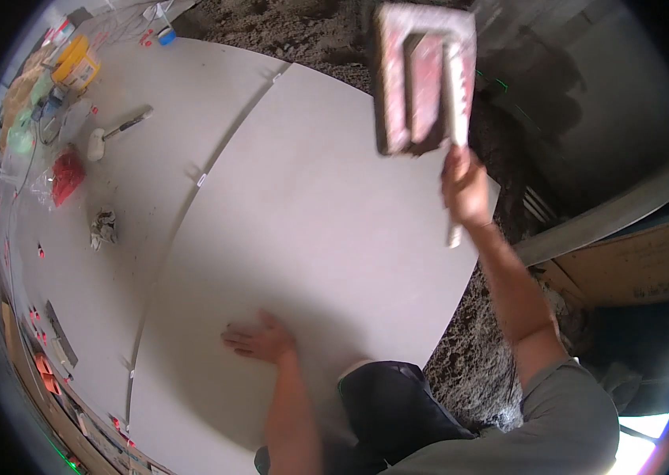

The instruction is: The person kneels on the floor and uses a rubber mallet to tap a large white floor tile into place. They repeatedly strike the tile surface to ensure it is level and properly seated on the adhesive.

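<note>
A large pale grey tile (326, 214) spreads out beneath me. My right hand (467, 190) grips the white handle of a flat rectangular tile beater (426, 79), raised near the tile's far right corner. Its pad is reddish and white with a dark rim, a little blurred. My left hand (261, 338) lies palm down on the near part of the tile, fingers spread, holding nothing. White leveling clips (202, 180) stand along the joint between this tile and its neighbour to the left. My dark-clad knee (386, 404) is at the near edge.
On the neighbouring tile (136, 261) lie a white-headed mallet (97, 144), a red bag (67, 176) and a crumpled wrapper (102, 228). A yellow bucket (77, 63) stands farther back. Rough mortar (473, 348) borders the tile on the right, near a wooden board (627, 265).
</note>
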`<state>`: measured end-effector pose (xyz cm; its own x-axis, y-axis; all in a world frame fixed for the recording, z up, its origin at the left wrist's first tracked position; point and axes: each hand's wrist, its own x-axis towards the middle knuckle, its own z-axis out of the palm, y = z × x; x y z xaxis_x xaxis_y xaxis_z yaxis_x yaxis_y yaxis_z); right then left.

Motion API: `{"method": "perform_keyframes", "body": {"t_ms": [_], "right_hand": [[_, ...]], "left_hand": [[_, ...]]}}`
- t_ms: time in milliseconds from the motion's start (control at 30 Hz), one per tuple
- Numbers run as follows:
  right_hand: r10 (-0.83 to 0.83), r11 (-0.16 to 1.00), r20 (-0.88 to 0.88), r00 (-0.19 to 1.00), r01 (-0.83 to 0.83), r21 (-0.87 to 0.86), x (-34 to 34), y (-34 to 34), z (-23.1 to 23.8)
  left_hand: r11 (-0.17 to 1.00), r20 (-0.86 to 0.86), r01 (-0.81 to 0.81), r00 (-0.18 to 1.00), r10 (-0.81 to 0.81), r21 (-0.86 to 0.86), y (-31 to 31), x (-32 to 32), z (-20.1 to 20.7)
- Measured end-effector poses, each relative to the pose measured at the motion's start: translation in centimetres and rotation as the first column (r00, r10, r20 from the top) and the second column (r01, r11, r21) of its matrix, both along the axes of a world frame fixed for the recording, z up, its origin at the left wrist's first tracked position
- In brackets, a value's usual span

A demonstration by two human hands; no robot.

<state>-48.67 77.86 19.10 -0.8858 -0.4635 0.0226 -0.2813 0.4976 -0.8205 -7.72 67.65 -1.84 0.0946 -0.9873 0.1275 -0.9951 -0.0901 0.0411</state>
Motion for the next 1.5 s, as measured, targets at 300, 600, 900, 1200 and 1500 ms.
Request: {"method": "perform_keyframes", "body": {"t_ms": [300, 600, 900, 1200, 1500], "right_hand": [[0.214, 0.927, 0.566, 0.796, -0.348, 0.139, -5.7, -14.2, -0.3], [0.258, 0.897, -0.227, 0.939, -0.146, 0.417, 6.3, -12.0, -5.6], [0.399, 0.913, 0.088, 0.913, -0.404, 0.048, 6.6, -7.2, 3.2], [0.451, 0.643, 0.547, 0.705, -0.682, 0.349, 12.9, -16.2, -2.0], [0.612, 0.779, -0.025, 0.79, -0.597, 0.19, 20.2, -9.9, -4.1]], "left_hand": [[1.0, -0.018, -0.007, 1.0, 0.007, 0.01, -0.1, -0.5, 1.0], [0.999, -0.083, -0.014, 0.997, 0.01, -0.043, -0.1, -0.2, 0.8], [0.999, -0.12, -0.013, 0.993, 0.019, 0.049, 0.0, -0.2, 1.8], [0.994, -0.128, -0.053, 0.99, 0.066, 0.097, -0.6, -0.9, 2.8], [1.0, -0.148, 0.006, 0.989, -0.009, -0.024, -0.1, -0.2, 1.4]]}}
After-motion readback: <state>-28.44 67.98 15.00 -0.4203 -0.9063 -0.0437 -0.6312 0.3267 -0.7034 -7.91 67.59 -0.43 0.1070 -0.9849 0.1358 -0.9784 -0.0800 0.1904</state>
